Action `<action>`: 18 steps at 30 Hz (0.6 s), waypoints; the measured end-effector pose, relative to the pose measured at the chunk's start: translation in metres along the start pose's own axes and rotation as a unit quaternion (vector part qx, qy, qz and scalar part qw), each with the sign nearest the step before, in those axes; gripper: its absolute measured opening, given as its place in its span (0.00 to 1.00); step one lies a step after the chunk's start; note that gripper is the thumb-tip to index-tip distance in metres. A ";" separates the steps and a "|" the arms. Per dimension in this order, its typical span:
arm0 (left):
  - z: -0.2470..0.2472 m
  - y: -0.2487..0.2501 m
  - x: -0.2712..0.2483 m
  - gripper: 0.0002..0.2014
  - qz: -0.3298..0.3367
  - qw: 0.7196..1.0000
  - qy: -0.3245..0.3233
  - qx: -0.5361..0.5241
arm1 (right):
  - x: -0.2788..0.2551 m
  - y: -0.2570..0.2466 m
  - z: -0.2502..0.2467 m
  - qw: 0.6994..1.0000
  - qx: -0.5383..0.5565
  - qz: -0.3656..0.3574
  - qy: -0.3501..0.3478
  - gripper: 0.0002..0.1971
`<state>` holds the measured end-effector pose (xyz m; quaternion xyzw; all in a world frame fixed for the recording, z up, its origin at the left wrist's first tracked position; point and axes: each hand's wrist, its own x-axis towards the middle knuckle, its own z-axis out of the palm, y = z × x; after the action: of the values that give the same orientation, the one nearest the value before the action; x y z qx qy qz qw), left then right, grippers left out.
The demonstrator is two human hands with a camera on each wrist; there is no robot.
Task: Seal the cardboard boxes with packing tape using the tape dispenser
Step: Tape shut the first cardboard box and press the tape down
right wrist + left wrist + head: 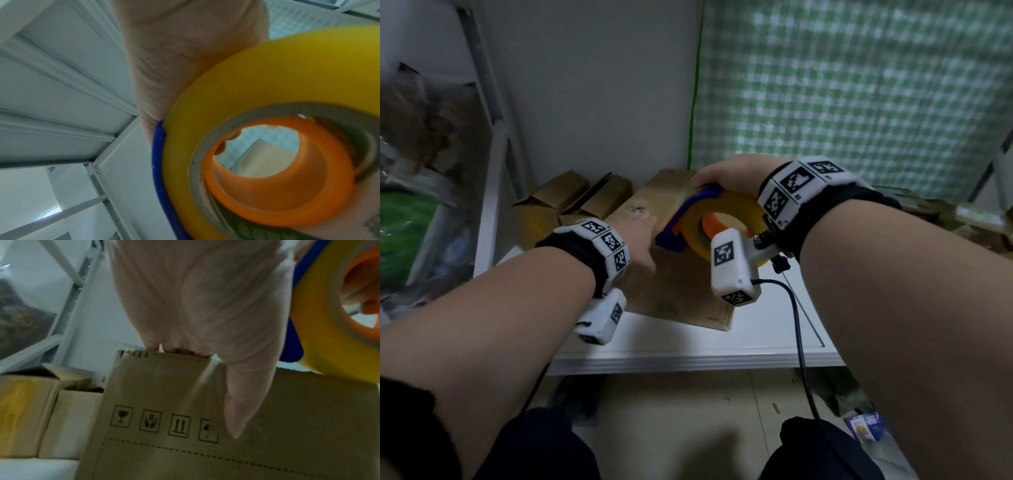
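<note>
the cardboard box [678, 291] lay near the middle of the surface [767, 329], the left hand [640, 236] hooking fingers over its far edge, the right hand [729, 174] clasping the tape dispenser [688, 219] just above it; a firm brace and a straight, pressed pull would likely seal best.

The right hand [726, 174] is hiding its fingers behind the tape dispenser [669, 236]. The left hand [197, 305] is curling its fingertips out of view over the cardboard box [287, 418] edge, its thumb [244, 394] partly covering the 4th symbol [205, 430]; the tape roll [267, 73] is running off-frame
</note>
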<state>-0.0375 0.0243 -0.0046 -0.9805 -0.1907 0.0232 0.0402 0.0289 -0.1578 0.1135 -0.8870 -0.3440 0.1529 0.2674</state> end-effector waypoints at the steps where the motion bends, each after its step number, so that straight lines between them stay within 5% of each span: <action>1: 0.001 0.001 0.000 0.50 0.005 1.000 0.002 -0.014 | 0.000 0.001 -0.001 1.000 -0.002 -0.002 0.002 0.18; 12: 0.012 0.000 -0.004 0.57 -0.021 0.999 0.030 0.018 | -0.001 0.022 -0.014 0.999 0.021 -0.023 -0.032 0.19; 18: 0.009 0.000 -0.004 0.57 -0.022 0.999 -0.017 0.031 | -0.008 0.050 -0.040 0.998 -0.028 -0.005 -0.052 0.20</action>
<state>-0.0413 0.0234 -0.0133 -0.9738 -0.2121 0.0455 0.0682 0.0677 -0.2095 0.1180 -0.8833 -0.3662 0.1875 0.2247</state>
